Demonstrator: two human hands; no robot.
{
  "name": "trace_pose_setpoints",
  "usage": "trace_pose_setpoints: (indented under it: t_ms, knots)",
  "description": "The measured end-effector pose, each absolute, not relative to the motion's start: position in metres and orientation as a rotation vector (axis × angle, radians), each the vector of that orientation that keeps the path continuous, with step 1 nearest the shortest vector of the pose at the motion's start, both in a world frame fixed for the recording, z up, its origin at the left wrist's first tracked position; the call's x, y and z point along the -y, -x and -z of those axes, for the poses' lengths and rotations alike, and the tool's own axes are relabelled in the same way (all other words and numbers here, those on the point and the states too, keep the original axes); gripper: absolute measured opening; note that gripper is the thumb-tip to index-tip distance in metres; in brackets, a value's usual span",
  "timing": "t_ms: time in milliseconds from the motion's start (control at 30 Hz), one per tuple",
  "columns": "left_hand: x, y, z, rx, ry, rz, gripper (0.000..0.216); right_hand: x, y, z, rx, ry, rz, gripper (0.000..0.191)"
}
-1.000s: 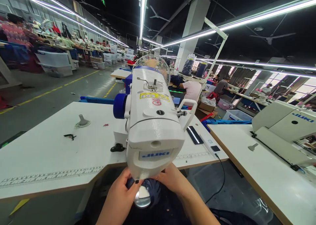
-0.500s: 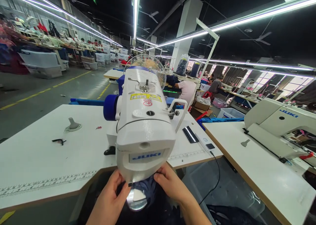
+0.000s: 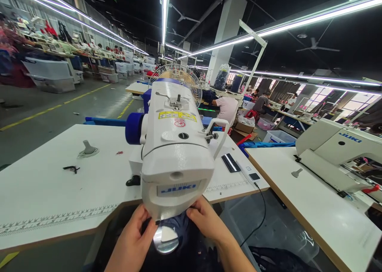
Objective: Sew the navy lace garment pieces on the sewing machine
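Note:
A white sewing machine with a blue handwheel stands right before me, its rounded end towards me. Dark navy fabric hangs under its head, around a shiny round metal part. On the left of the head, my left hand is closed, thumb against fingers, at the fabric's edge. My right hand pinches the fabric on the other side. The fingertips of both hands are partly hidden behind the machine head, and so is the needle area.
The white worktable carries a printed ruler, a grey thread-like coil and a small black scrap. To the right are a cable, a clear plastic bin and another sewing machine. A fan stands behind.
Both hands hold almost the same place at the fabric. Beneath the head the fabric has shifted slightly, with fewer folds beside the round metal part. The view has moved a little.

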State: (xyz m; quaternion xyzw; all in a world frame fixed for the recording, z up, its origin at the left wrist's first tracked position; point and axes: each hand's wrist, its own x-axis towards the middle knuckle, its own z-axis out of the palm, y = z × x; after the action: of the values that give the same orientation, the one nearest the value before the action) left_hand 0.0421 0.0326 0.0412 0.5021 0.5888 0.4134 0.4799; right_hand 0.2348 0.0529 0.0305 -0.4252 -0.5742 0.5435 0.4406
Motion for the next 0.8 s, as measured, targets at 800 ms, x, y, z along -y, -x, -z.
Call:
trace_pose_setpoints:
  t_ms: [800]
  knots:
    - [-0.035, -0.04, -0.04, -1.357, -1.248, -1.045, 0.04, -0.052, -0.235, -0.031, 1.453, 1.112, -1.297, 0.017]
